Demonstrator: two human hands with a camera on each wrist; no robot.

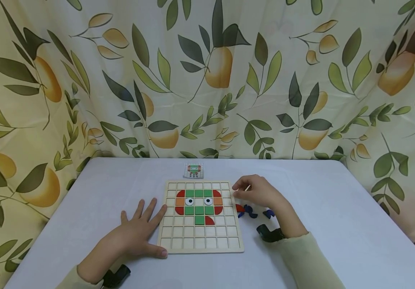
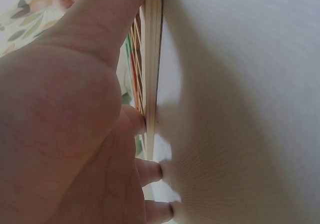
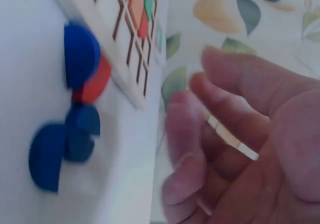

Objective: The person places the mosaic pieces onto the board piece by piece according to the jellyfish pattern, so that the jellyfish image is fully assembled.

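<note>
A wooden grid board (image 1: 225, 243) lies on the table, bearing green and orange squares, red rounded pieces and two eye tiles (image 1: 189, 201). My left hand (image 1: 135, 233) is spread along the board's left side, its thumb and a fingertip touching the edge, as the left wrist view's board edge (image 2: 151, 74) also shows. Over the right edge hovers my right hand (image 1: 261, 192), fingers loosely bent. In the right wrist view this hand (image 3: 240, 129) has nothing visible between thumb and fingers. Beside the board lie a red piece (image 1: 240, 208) and several blue pieces (image 3: 81, 57).
A small picture card (image 1: 194, 170) lies just beyond the board's far edge, showing a similar coloured figure. White cloth (image 1: 337, 208) covers the table. A curtain with leaves and fruit (image 1: 207, 120) hangs behind and at both sides.
</note>
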